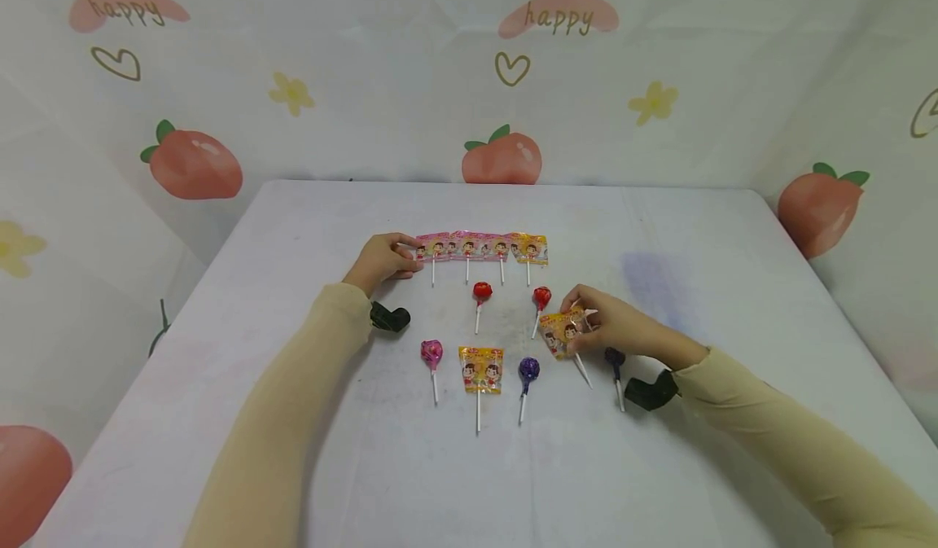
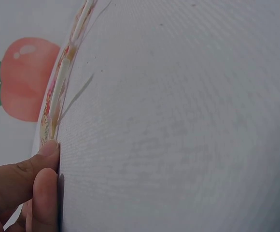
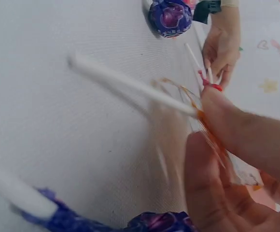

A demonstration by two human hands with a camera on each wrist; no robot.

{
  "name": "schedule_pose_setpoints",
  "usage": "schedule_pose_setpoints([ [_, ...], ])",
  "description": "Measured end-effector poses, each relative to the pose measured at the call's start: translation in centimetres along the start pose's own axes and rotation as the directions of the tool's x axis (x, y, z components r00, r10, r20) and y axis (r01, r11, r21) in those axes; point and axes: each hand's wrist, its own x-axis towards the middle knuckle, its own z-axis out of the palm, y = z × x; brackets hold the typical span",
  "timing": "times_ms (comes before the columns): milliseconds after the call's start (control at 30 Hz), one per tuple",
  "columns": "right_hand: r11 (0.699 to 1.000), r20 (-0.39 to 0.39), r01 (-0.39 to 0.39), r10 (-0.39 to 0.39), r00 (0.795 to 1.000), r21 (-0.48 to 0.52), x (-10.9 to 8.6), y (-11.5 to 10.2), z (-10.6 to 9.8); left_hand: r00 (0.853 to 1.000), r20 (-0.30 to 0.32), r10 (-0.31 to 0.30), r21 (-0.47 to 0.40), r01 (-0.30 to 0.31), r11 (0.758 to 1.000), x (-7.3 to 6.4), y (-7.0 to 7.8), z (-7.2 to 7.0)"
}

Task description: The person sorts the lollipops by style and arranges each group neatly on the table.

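My left hand pinches the left end of a row of flat-wrapped lollipops at the back. Pink-wrapped lollipops make up most of that row, and a yellow-wrapped lollipop forms its right end. In the left wrist view, thumb and finger meet at the edge of the wrapper. On the right, my right hand holds another yellow-wrapped lollipop by its wrapper, the white stick pointing towards the near side. Beside that hand lies a dark purple ball lollipop.
Two red ball lollipops, one of them central and one further right, lie before the row. Nearer are a pink ball lollipop, a yellow-wrapped lollipop and a purple ball lollipop. A printed cloth hangs behind the white table.
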Motion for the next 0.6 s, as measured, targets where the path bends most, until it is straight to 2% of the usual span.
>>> schedule_pose_setpoints([
  [133, 0.997, -0.077, -0.028, 0.033, 0.997, 0.069, 0.0, 0.2, -0.3, 1.0, 0.001, -0.004, 0.004, 0.004, 1.0, 0.1, 0.0, 0.0],
  [333, 0.986, -0.179, -0.011, 0.041, 0.983, 0.169, -0.1, -0.2, -1.1, 1.0, -0.003, 0.001, 0.004, -0.001, 1.0, 0.2, 0.0, 0.0],
  [600, 0.973, -0.296, 0.01, 0.06, 0.953, 0.23, -0.2, -1.6, -3.0, 1.0, 0.0, 0.01, 0.011, -0.01, 1.0, 0.1, 0.0, 0.0],
])
